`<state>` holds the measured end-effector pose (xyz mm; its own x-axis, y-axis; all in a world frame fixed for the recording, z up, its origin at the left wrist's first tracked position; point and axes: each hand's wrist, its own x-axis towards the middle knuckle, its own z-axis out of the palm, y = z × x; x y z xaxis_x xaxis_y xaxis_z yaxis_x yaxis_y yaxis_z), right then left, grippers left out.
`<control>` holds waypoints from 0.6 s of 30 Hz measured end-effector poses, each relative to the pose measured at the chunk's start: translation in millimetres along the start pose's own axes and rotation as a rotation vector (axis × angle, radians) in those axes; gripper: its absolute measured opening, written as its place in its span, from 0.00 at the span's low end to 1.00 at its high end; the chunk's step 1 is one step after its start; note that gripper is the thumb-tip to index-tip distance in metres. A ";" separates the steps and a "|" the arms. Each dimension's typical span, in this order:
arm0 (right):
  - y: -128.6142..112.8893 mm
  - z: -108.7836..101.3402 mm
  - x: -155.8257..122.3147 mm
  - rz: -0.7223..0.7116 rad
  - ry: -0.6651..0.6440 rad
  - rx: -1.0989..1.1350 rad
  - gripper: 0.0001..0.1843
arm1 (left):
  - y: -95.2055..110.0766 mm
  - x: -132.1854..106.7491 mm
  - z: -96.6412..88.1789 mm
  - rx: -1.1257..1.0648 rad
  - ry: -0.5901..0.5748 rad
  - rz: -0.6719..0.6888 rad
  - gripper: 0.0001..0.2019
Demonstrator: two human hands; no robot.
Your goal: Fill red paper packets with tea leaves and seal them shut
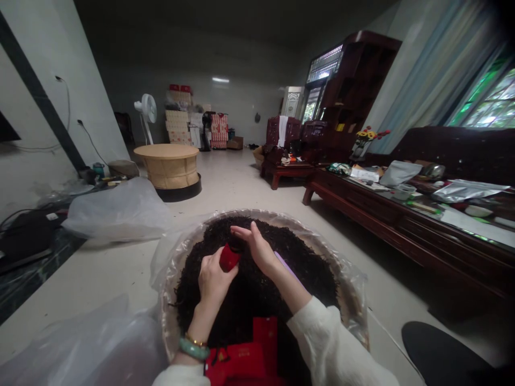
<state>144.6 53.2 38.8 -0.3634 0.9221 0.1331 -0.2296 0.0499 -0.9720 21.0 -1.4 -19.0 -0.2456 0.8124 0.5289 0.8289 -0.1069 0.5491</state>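
A large round basket [166,321], lined with clear plastic, stands in front of me full of dark dried leaves [309,262] that look like tea. Over the leaves my left hand [215,273] is closed round a small red packet [229,259], its mouth tilted up and to the right. My right hand [257,244] is beside that mouth, fingers stretched and thumb apart; dark leaves show under its fingers, and its palm is partly hidden. Behind my right wrist lies a light purple strip [287,265], mostly covered. More red packets [237,362] rest at the basket's near side.
Clear plastic bags [116,212] lie on the floor at left. A round wooden-topped drum table [167,153] stands beyond, with a white fan [148,110] behind. Along the right runs a long dark wooden table [362,206] covered with bags and papers. A black round seat [438,351] is at lower right.
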 end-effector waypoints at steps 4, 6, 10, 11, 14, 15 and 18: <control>-4.6 -1.8 -9.2 -0.032 -0.076 -0.200 0.32 | -1.7 -1.0 3.4 0.003 0.006 -0.040 0.23; -6.8 -3.0 -13.0 -0.115 -0.122 -0.320 0.24 | -2.3 -1.9 5.4 -0.006 0.019 -0.049 0.23; -11.3 -5.5 -19.3 -0.275 -0.164 -0.537 0.30 | -7.1 -4.1 7.9 -0.059 0.091 -0.008 0.24; -12.2 -5.3 -20.8 -0.306 -0.172 -0.611 0.30 | -8.7 -4.7 8.3 -0.072 0.113 0.005 0.24; -13.6 -2.3 -24.5 -0.400 -0.194 -0.829 0.26 | -12.4 -7.0 9.9 -0.101 0.153 0.042 0.23; -13.7 -1.1 -24.9 -0.431 -0.191 -0.871 0.24 | -13.1 -7.7 10.3 -0.110 0.155 0.054 0.23; -12.4 -2.3 -22.0 -0.486 -0.122 -0.889 0.19 | -14.7 -8.3 9.5 -0.131 0.158 0.064 0.22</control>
<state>157.6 33.1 47.4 -0.5107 0.6828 0.5224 0.3584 0.7214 -0.5925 15.6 -1.1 -37.6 -0.2787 0.7026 0.6548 0.7753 -0.2377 0.5851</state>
